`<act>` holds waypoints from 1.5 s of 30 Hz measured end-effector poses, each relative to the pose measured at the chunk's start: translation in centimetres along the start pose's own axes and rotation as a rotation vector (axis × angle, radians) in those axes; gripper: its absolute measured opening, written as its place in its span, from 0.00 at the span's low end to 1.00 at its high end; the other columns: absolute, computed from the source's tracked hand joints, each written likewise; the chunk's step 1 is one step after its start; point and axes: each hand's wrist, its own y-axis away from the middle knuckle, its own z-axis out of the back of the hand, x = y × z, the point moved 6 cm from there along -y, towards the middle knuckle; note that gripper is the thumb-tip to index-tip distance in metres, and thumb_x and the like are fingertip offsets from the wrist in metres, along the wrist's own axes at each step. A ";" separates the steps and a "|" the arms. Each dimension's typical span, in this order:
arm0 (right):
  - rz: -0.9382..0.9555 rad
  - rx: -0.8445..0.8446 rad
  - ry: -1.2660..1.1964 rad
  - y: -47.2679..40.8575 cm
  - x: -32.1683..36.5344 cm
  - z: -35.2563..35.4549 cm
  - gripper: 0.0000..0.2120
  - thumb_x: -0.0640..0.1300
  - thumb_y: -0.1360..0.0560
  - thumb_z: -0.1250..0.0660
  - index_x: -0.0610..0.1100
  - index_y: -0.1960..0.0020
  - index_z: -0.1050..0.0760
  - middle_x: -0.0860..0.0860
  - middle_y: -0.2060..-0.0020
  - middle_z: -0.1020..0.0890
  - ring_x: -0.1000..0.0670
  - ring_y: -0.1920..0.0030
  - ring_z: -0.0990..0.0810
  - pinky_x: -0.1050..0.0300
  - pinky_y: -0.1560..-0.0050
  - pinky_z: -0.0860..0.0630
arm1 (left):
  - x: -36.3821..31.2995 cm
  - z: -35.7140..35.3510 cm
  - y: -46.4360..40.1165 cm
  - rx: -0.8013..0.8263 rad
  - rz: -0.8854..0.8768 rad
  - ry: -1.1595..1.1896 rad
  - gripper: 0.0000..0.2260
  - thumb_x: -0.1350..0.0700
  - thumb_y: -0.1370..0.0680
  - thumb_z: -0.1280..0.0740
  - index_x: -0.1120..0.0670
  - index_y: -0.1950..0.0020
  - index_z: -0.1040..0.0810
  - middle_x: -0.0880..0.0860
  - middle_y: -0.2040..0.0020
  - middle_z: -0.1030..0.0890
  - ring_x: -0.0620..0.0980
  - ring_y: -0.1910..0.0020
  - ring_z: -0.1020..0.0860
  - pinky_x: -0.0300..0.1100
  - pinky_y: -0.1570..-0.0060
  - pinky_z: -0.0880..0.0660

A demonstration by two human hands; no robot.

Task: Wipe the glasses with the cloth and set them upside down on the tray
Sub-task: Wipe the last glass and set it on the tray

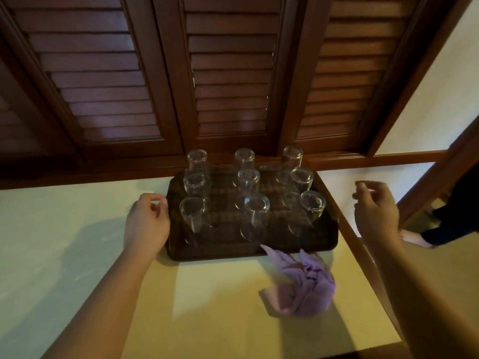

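A dark patterned tray (pixel 321 244) lies at the far right of a pale tabletop. Several clear glasses (pixel 255 216) stand upside down on it in rows. A crumpled purple cloth (pixel 303 286) lies on the table just in front of the tray's near right corner, one tip touching the rim. My left hand (pixel 146 221) hovers beside the tray's left edge, fingers loosely curled, holding nothing. My right hand (pixel 375 208) hangs in the air past the table's right edge, also loosely curled and empty.
The table (pixel 77 229) backs onto dark wooden louvred doors (pixel 230 73). Its right edge has a wooden trim (pixel 357 244), with floor beyond. Another person's foot (pixel 414 238) and dark trouser leg (pixel 456 203) stand at the far right.
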 end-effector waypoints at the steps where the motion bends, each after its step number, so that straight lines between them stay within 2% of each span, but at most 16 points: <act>1: -0.068 0.065 0.062 -1.4 -0.5 -0.8 0.13 0.51 0.13 0.38 0.49 0.32 0.26 0.46 0.40 0.17 0.45 0.44 0.17 0.46 0.46 0.17 | 0.1 -0.4 -0.9 0.014 0.002 -0.033 0.16 0.49 0.10 0.38 0.55 0.25 0.25 0.57 0.36 0.17 0.49 0.47 0.22 0.43 0.51 0.25; 3: -0.153 0.197 0.190 -3.3 -1.1 -2.6 0.15 0.51 0.14 0.36 0.47 0.31 0.27 0.44 0.42 0.17 0.44 0.48 0.16 0.48 0.51 0.18 | 0.5 -1.2 -2.6 0.058 0.017 -0.087 0.17 0.48 0.11 0.38 0.54 0.25 0.26 0.58 0.35 0.17 0.54 0.45 0.19 0.47 0.48 0.22; 5: -0.169 0.298 0.329 -4.7 -1.5 -4.2 0.16 0.53 0.15 0.35 0.46 0.32 0.27 0.47 0.48 0.17 0.46 0.51 0.16 0.46 0.47 0.17 | 0.9 -2.0 -4.0 0.103 0.054 -0.132 0.18 0.45 0.11 0.39 0.53 0.25 0.26 0.59 0.34 0.18 0.60 0.39 0.18 0.54 0.41 0.19; 7: -0.153 0.349 0.451 -5.8 -2.1 -5.6 0.18 0.57 0.15 0.35 0.45 0.33 0.26 0.46 0.47 0.17 0.44 0.48 0.16 0.43 0.42 0.16 | 1.0 -2.6 -5.1 0.138 0.080 -0.166 0.20 0.43 0.10 0.41 0.54 0.24 0.26 0.60 0.32 0.18 0.63 0.35 0.18 0.57 0.37 0.20; 10: -0.098 0.370 0.580 -6.7 -2.5 -7.1 0.21 0.59 0.15 0.38 0.43 0.33 0.25 0.46 0.47 0.18 0.43 0.47 0.18 0.46 0.44 0.18 | 0.6 -3.3 -6.3 0.202 0.081 -0.231 0.23 0.41 0.10 0.43 0.56 0.24 0.27 0.59 0.36 0.17 0.62 0.37 0.18 0.54 0.42 0.22; 13: -0.020 0.399 0.668 -6.9 -2.8 -8.4 0.22 0.58 0.13 0.42 0.41 0.34 0.25 0.44 0.49 0.18 0.43 0.48 0.18 0.46 0.45 0.20 | 0.5 -3.9 -7.2 0.249 0.072 -0.300 0.23 0.40 0.10 0.45 0.56 0.28 0.27 0.54 0.48 0.19 0.56 0.49 0.19 0.50 0.50 0.25; 15: 0.008 0.422 0.678 -7.0 -3.1 -9.0 0.22 0.58 0.12 0.45 0.41 0.35 0.26 0.43 0.51 0.18 0.43 0.50 0.18 0.47 0.47 0.21 | 0.5 -4.2 -7.6 0.252 0.067 -0.332 0.22 0.39 0.10 0.46 0.56 0.31 0.27 0.53 0.53 0.20 0.52 0.55 0.22 0.50 0.53 0.26; 20: 0.022 0.409 0.688 -7.2 -3.5 -9.6 0.23 0.60 0.13 0.46 0.40 0.40 0.27 0.43 0.56 0.19 0.45 0.57 0.20 0.49 0.55 0.25 | 0.4 -4.6 -7.6 0.242 0.092 -0.371 0.24 0.38 0.10 0.49 0.56 0.40 0.25 0.55 0.56 0.21 0.55 0.53 0.21 0.52 0.52 0.27; 24: 0.028 0.393 0.738 -7.0 -3.4 -9.8 0.24 0.60 0.13 0.47 0.40 0.45 0.26 0.45 0.61 0.21 0.49 0.63 0.22 0.55 0.62 0.29 | 0.1 -4.8 -7.5 0.236 0.093 -0.376 0.24 0.40 0.09 0.49 0.56 0.48 0.25 0.55 0.59 0.22 0.51 0.60 0.24 0.50 0.53 0.28; 27: 0.006 0.379 0.722 -7.0 -3.7 -9.9 0.25 0.60 0.13 0.46 0.39 0.46 0.24 0.44 0.60 0.19 0.47 0.62 0.20 0.54 0.61 0.27 | 0.1 -4.9 -7.6 0.224 0.089 -0.359 0.23 0.40 0.09 0.48 0.55 0.51 0.26 0.55 0.59 0.21 0.51 0.61 0.23 0.49 0.54 0.27; 35: 0.051 0.381 0.714 -6.0 -2.8 -10.4 0.23 0.58 0.12 0.47 0.42 0.52 0.26 0.46 0.63 0.20 0.48 0.64 0.21 0.58 0.67 0.29 | 0.8 -3.9 -7.5 0.186 0.103 -0.325 0.23 0.40 0.10 0.47 0.54 0.54 0.26 0.55 0.59 0.20 0.51 0.61 0.22 0.48 0.56 0.27; 39: 0.088 0.391 0.697 -5.6 -1.7 -11.0 0.24 0.59 0.13 0.47 0.41 0.52 0.26 0.44 0.63 0.19 0.47 0.64 0.20 0.57 0.67 0.30 | 1.1 -2.5 -7.8 0.180 0.125 -0.337 0.24 0.40 0.10 0.47 0.55 0.54 0.24 0.55 0.59 0.20 0.51 0.61 0.22 0.48 0.56 0.28; 45: 0.131 0.433 0.720 -4.9 0.8 -12.9 0.25 0.58 0.12 0.47 0.37 0.50 0.24 0.43 0.61 0.19 0.46 0.62 0.21 0.52 0.58 0.27 | 1.9 1.1 -7.4 0.137 0.143 -0.298 0.23 0.41 0.09 0.46 0.53 0.58 0.28 0.54 0.60 0.23 0.49 0.63 0.25 0.48 0.55 0.30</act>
